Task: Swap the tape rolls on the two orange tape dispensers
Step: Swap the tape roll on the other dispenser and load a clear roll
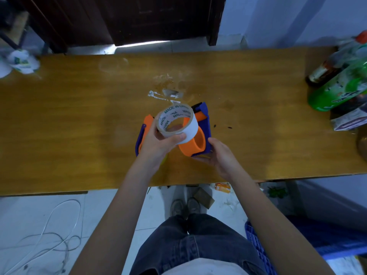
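Observation:
My left hand (pixel 158 142) grips a white tape roll (pixel 178 124) with green "MADE IN CHINA" print inside its core, lifted above the table. My right hand (pixel 220 155) holds an orange and blue tape dispenser (pixel 198 139) at its near end; its orange hub is bare and sits just behind the roll. A second orange and blue dispenser (pixel 144 132) lies on the wooden table (pixel 79 126), mostly hidden under my left hand. I cannot see whether it carries a roll.
Bottles (pixel 337 82) and a carton (pixel 349 120) crowd the table's right end. Crumpled white wrappers (pixel 21 62) lie at the far left corner. Tape scraps (pixel 164 94) stick to the table behind the dispensers. White cable (pixel 55 235) lies on the floor.

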`<state>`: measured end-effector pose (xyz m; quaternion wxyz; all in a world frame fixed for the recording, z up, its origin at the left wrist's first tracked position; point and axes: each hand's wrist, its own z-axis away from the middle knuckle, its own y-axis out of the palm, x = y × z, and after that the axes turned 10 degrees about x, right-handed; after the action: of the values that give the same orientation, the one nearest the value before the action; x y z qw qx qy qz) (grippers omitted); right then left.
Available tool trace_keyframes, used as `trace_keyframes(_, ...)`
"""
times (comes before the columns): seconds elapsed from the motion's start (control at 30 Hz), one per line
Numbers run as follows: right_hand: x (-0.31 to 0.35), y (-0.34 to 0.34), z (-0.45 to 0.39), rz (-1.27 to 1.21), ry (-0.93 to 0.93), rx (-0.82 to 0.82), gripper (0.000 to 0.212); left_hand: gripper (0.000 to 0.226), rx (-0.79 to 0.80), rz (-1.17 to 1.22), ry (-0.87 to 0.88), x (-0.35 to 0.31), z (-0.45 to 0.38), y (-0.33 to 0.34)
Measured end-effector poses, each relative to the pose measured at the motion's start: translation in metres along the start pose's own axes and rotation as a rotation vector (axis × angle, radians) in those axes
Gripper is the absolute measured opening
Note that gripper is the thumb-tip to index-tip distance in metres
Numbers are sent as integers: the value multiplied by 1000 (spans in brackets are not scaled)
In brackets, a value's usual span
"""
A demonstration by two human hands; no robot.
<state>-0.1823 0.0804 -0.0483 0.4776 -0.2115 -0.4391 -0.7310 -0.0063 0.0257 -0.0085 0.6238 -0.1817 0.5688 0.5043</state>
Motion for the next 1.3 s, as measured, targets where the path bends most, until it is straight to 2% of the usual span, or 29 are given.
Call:
trace_keyframes(0.1, -10, 1, 0, 144, 32, -27, 20, 87, -37, -90, 17, 8, -2, 0)
trace_keyframes(0.2, -21, -1, 0, 228, 41, -146, 13, 90, -56, -173, -13, 13, 0, 2)
trace_keyframes(0.3, -29, -1, -9, 299, 56, -280, 25, 92, -44, -253, -45, 21, 2, 4)
trace_keyframes(0.4, -34, -3, -22, 505, 78, -378, 28, 95, -36, -274, -57, 28, 3, 3)
trace_keyframes(0.6, -37, 2, -35, 785, 99, -429, 29, 88, -42, -329, -68, 32, -1, 1)
trace_keyframes(0.77, -36, 9, -34, 863, 66, -429, 21, 82, -28, -330, -62, 32, -4, 2)
trace_keyframes(0.9, -35, 7, -34, 948, 43, -428, 14, 86, -17, -328, -65, 31, -7, 4)
trace_keyframes(1.0, -33, 3, -33, 886, 69, -443, 22, 85, -7, -330, -61, 28, -5, 4)
trace_keyframes(1.1, -19, 7, -18, 693, -42, -568, 30, 81, -19, -361, -42, 24, 1, 1)
trace_keyframes(1.13, -10, 12, -10, 567, -93, -548, 31, 80, -34, -371, -34, 20, 5, 1)
trace_keyframes(1.2, 9, 23, 9, 397, -121, -380, 31, 81, -73, -371, -11, 16, 14, -1)
trace_keyframes(1.3, 27, 42, 27, 504, -67, -58, 22, 89, -113, -362, 47, 15, 29, -5)
